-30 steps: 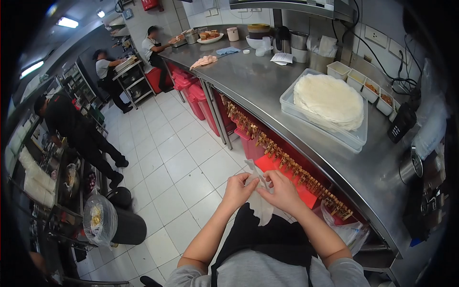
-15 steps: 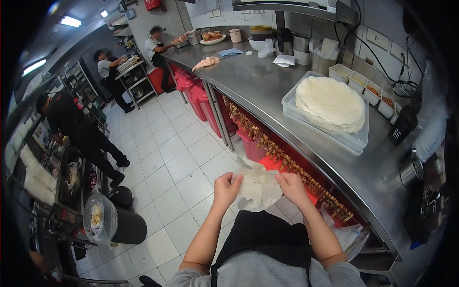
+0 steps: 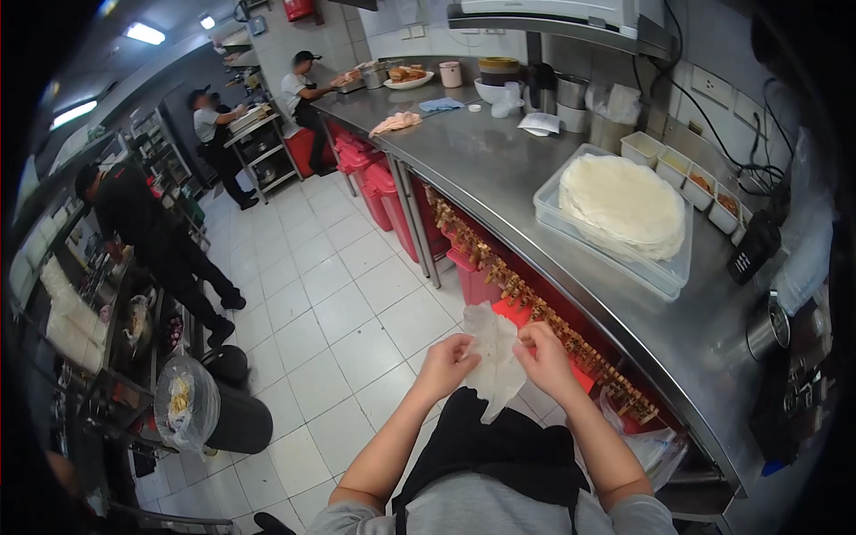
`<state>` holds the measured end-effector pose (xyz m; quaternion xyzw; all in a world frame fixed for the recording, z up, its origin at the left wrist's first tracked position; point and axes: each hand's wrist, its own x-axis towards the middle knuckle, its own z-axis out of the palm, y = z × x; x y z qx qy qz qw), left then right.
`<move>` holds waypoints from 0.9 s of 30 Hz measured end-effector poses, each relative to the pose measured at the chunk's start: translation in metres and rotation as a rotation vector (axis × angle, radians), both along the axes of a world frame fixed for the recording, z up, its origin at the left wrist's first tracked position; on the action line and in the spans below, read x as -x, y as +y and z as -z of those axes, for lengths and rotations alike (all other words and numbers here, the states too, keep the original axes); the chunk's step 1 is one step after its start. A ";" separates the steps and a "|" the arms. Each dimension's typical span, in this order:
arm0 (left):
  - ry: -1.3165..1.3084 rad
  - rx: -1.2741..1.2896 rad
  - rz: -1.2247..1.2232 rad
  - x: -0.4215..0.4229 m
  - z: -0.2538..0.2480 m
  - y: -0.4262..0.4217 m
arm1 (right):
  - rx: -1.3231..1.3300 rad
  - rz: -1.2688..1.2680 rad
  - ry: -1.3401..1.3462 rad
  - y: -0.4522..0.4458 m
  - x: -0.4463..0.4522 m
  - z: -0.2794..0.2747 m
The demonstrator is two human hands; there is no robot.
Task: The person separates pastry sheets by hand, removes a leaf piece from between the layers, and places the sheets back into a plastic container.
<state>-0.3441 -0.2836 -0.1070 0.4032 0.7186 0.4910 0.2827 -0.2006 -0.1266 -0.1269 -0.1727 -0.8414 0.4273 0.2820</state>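
Note:
A thin, pale, translucent wrapper sheet hangs between my hands, in front of my black apron. My left hand pinches its left side, and my right hand pinches its right side. The sheet is creased and droops to a point at the bottom. On the steel counter to the right, a tall stack of round whitish wrapper sheets sits in a clear plastic container.
The steel counter edge runs along my right. Several small tubs and a black phone-like device stand on it. Skewered items hang below, beside red bins. A lined trash bin and a person in black are at left.
My hands have drawn closer together, and the sheet between them has gone from spread wide to narrower and folded. The view has shifted slightly.

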 end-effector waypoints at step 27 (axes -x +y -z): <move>-0.242 -0.312 -0.125 0.001 0.037 0.017 | 0.158 -0.075 0.063 -0.035 0.003 -0.033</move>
